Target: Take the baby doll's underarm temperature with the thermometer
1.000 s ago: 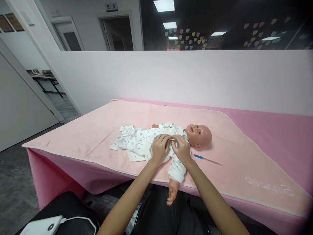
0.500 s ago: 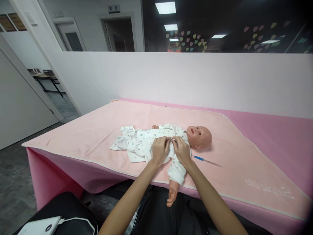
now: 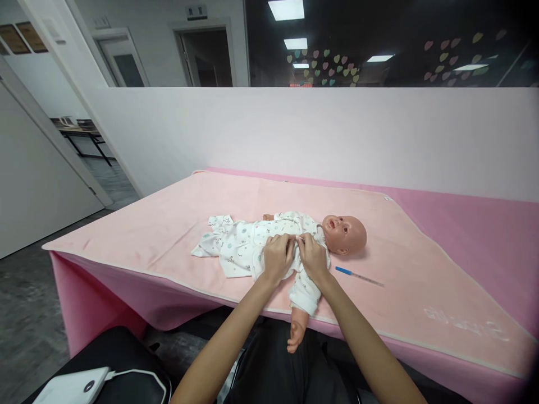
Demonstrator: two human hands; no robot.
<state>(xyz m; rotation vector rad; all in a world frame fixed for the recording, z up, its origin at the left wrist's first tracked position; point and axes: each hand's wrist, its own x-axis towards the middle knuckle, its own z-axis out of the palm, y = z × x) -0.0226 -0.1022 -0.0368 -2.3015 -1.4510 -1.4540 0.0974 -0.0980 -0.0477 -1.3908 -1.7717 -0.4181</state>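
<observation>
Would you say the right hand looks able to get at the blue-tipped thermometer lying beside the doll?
Probably yes. The thermometer lies bare on the pink blanket just right of the right hand, with nothing between them, though that hand is pinching the doll's garment.

Bare forearms, no sleeves in view; dark trousers (image 3: 273,365) cover the lap.
</observation>
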